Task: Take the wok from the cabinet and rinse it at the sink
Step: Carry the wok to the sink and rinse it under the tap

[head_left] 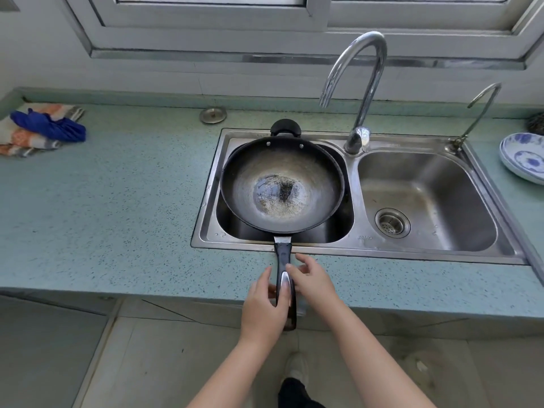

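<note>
The wok sits in the left sink basin — left hand grasps its handle, right hand released; next, likely the faucet — turn water on.

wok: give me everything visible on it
The wok is round, dark metal, its worn grey centre speckled with residue. A black helper handle sits at the far rim, a long black handle with a silver inset points toward the person. It rests level over the left sink basin. Left hand grips the handle; right hand touches it.
</note>
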A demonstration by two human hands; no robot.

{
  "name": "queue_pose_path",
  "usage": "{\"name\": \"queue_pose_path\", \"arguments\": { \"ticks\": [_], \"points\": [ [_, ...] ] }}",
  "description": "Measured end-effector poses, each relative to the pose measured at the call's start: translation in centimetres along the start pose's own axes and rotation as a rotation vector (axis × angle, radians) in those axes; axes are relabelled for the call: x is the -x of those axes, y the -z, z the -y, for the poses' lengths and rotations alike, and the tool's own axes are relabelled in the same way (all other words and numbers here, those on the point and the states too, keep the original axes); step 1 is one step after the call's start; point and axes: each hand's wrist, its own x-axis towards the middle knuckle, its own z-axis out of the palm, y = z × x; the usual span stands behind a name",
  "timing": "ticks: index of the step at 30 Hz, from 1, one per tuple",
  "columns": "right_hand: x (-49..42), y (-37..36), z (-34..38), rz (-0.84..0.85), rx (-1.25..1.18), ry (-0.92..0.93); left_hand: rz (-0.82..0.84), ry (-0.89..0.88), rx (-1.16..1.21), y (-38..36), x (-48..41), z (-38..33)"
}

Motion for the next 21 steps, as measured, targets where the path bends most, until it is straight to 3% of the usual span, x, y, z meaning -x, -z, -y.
{"name": "queue_pose_path", "arguments": {
  "ticks": [10, 21],
  "points": [
    [-1.0, 6.8, 3.4, -0.073, 0.345, 0.235, -0.011, -0.411, -0.466, 1.2, -4.7, -4.1],
    [-7.4, 14.1, 7.1, -0.274, 0.688, 0.433, 0.081, -0.552, -0.700, -2.9, -10.1, -9.0]
  ]
}}
